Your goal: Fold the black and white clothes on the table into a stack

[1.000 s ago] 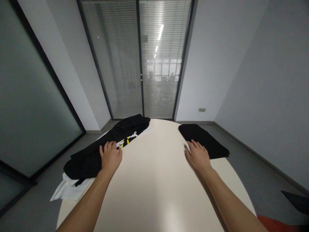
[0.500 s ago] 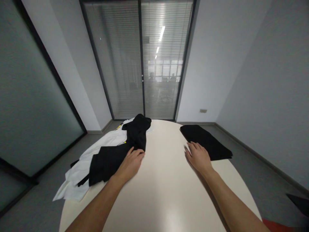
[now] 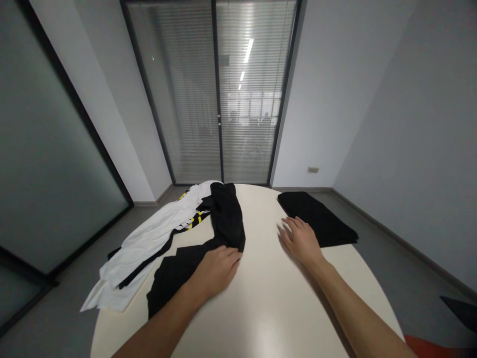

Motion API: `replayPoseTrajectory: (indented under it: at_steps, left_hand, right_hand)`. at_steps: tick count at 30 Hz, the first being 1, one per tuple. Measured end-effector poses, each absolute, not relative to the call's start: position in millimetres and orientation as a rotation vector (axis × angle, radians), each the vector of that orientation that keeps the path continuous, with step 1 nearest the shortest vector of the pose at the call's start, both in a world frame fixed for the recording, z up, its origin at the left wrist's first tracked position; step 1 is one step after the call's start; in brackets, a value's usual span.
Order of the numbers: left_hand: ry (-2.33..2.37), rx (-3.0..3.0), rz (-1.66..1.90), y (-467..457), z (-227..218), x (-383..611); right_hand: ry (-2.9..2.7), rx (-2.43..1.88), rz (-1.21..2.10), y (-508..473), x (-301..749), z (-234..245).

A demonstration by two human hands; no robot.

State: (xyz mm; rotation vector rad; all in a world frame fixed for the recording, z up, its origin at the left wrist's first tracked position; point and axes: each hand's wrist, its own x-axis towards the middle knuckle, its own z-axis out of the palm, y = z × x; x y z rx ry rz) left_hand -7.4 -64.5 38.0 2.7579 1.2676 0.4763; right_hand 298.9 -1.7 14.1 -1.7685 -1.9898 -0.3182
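Observation:
My left hand (image 3: 219, 268) is closed on the edge of a black garment (image 3: 226, 214), at the corner where it bends. One part of that garment stretches away toward the far table edge, the other runs left under my forearm; its exact kind I cannot tell. Left of it lies a white garment (image 3: 160, 228) with black trim and black-and-yellow stripes, partly overhanging the table's left side. My right hand (image 3: 301, 240) has its fingers apart, holding nothing, just left of a folded black cloth (image 3: 318, 219) lying flat at the right.
All the clothes lie on a rounded white table (image 3: 257, 308). Beyond its far edge stands a glass door (image 3: 219, 99) with blinds. Something red (image 3: 428, 343) shows at the lower right, beside a dark pointed object (image 3: 460, 311).
My left hand has drawn the black garment right and nearer, off the white garment, baring its striped trim. My right hand has shifted slightly left.

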Motion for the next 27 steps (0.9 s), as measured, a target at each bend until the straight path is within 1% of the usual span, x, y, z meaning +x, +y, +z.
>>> replayPoseTrajectory:
  at_steps: [4, 7, 9, 12, 15, 19, 22, 24, 27]
  left_hand:
    - [0.938, 2.864, 0.350, -96.6, 54.6, 18.8]
    - [0.694, 2.843, 0.382, -107.7, 59.6, 25.3]
    - [0.739, 2.787, 0.488, -104.9, 60.8, 21.4]
    - [1.060, 2.676, 0.621, -93.0, 61.3, 9.3]
    - [1.141, 2.586, 0.499, -86.8, 63.8, -0.2]
    - [0.933, 2.447, 0.372, -94.6, 73.9, -0.5]
    - [0.823, 2.335, 0.318, -97.9, 75.7, 2.9]
    - [0.902, 2.325, 0.429, -92.9, 68.4, 2.9]
    - [1.137, 2.414, 0.696, -76.1, 46.4, -4.1]
  right_hand:
    - [-2.013, -1.459, -0.052, -18.6, 267.7, 31.7]
    - [-2.079, -1.324, 0.125, -34.2, 244.2, 40.0]
    - [-2.133, -1.316, 0.225, -39.1, 236.6, 40.4]
    - [-2.120, -1.358, 0.375, -34.3, 240.8, 35.1]
    - [-1.980, -1.424, 0.515, -20.6, 256.4, 26.0]
    - [-1.776, -1.504, 0.546, -6.2, 276.3, 15.5]
    - [-1.758, -1.483, 0.545, -6.6, 281.8, 17.6]
    - [-1.801, -1.480, 0.523, -12.4, 279.1, 24.5]
    - [-1.898, -1.510, 0.470, -24.6, 266.9, 36.4]
